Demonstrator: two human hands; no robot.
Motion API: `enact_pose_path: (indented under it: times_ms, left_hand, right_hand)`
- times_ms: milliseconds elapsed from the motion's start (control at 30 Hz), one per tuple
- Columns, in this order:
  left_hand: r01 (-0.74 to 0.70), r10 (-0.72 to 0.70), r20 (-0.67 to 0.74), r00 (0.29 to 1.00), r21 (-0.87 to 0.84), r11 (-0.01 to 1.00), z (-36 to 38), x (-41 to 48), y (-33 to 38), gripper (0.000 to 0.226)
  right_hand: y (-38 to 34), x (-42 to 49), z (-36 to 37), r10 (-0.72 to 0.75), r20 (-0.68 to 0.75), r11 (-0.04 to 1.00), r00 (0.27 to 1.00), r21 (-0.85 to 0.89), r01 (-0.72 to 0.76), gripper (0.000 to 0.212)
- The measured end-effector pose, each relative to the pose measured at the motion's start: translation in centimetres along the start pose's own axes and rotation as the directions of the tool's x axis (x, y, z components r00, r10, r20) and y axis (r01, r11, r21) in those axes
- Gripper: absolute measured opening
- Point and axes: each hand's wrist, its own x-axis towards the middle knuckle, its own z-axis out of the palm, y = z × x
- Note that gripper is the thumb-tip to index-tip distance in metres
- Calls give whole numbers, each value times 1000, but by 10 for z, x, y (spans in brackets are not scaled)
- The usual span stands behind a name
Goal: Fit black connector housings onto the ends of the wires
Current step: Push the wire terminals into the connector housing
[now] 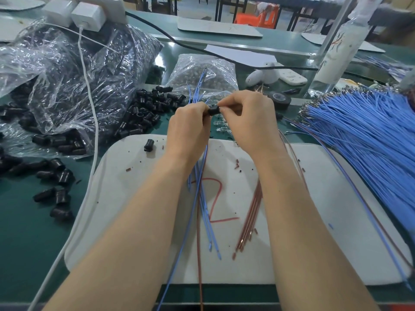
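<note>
Forearms (134,243) are held over the mat (325,209); a black housing (213,111) is pinched between left hand (190,125) and right hand (249,118). Blue wires (200,86) could be bent if forced crookedly.

Pretty clearly a small factory assembly line, not anybody's home bench. The green-topped workbench (27,232) has a big clear bag (67,70) on the left spilling loose black housings (146,111) in a heap, and there's a fat bundle of cut blue wires (363,135) fanned out on the right. A white work board (116,187) with a red number drawn on it sits at the near edge. Power strip (112,5) far left, then another long bench (280,43) and an orange stool (258,19) further back.
</note>
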Motion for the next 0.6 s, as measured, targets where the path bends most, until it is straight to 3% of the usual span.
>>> enact_pose_path:
  times_ms: [167,233,400,600]
  left_hand:
    - [42,8,187,982,-260,965,-3,0,-1,22]
    - [54,14,200,980,-330,942,-5,0,1,17]
    - [23,55,244,968,-307,951,-5,1,2,12]
    - [-24,92,279,956,-237,971,-3,1,0,9]
  right_hand:
    - [16,4,-7,89,10,993,996,81,-89,13]
    - [24,5,-12,119,48,985,992,117,-124,11]
    - [36,5,-19,144,175,971,974,167,-174,12]
    - [42,5,-18,150,223,977,963,113,-179,11]
